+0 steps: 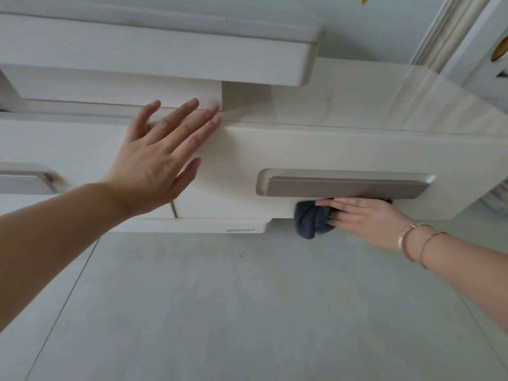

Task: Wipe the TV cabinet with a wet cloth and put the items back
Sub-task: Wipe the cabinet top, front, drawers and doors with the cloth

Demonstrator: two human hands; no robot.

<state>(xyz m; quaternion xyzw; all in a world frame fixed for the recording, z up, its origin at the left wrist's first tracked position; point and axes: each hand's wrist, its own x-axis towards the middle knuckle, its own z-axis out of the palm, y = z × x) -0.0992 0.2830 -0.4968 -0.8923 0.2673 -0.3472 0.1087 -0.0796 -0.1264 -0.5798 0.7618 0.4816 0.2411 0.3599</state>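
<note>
Cloth (pixel 312 220) lower right under handle (pixel 343 187), bunched, soft, likely limp; best held as wad. Right hand (pixel 365 220) pressed it, fingers nearly straight. Left hand (pixel 162 158) splayed flat on cabinet (pixel 302 144).

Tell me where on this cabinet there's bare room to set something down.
Bare top stretches right of the left hand, between the raised shelf and the door frame. The front under the right drawer handle is crowded: the right hand presses the dark cloth there.
</note>
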